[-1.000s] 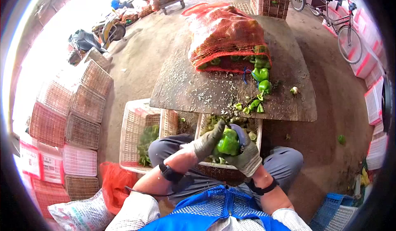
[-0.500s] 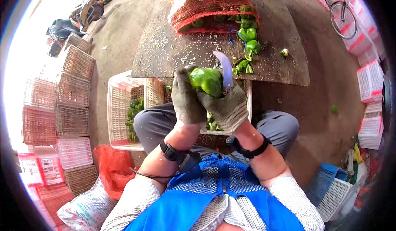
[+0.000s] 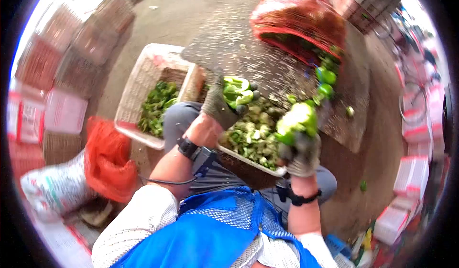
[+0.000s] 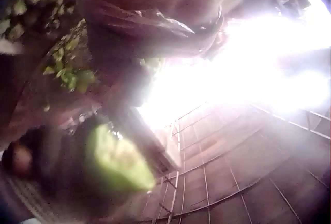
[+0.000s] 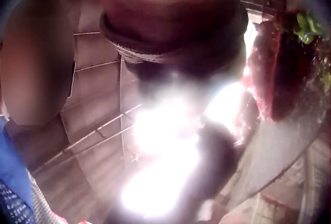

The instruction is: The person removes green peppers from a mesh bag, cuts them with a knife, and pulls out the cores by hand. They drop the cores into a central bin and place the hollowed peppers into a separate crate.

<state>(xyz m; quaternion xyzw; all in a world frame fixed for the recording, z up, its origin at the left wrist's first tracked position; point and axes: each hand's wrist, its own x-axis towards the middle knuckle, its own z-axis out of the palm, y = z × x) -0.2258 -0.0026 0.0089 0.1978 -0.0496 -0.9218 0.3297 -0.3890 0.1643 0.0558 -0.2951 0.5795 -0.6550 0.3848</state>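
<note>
My left hand [image 3: 217, 100], in a grey glove with dark fingertips, holds a cut green bell pepper half [image 3: 235, 90] with its hollow inside facing up. The same pepper half [image 4: 116, 159] appears blurred in the left wrist view. To the right, my gloved right hand [image 3: 306, 155] grips another green bell pepper piece [image 3: 299, 119], its pale cut side showing. Below and between the hands stands a crate [image 3: 272, 171] filled with pepper scraps [image 3: 256, 134]. The curved knife is hidden now. Glare covers most of the right hand in the right wrist view.
A board [image 3: 217, 43] strewn with pale seeds lies ahead, bearing a red mesh sack [image 3: 301, 21] and whole green peppers [image 3: 326, 75]. At left is a white crate [image 3: 131, 88] with green pieces inside. Stacked crates [image 3: 79, 67] and an orange mesh bag [image 3: 110, 160] stand farther left.
The hands, together on one whole pepper with a curved knife, have moved apart, each with a cut piece. The knife has gone out of sight. The head view has turned.
</note>
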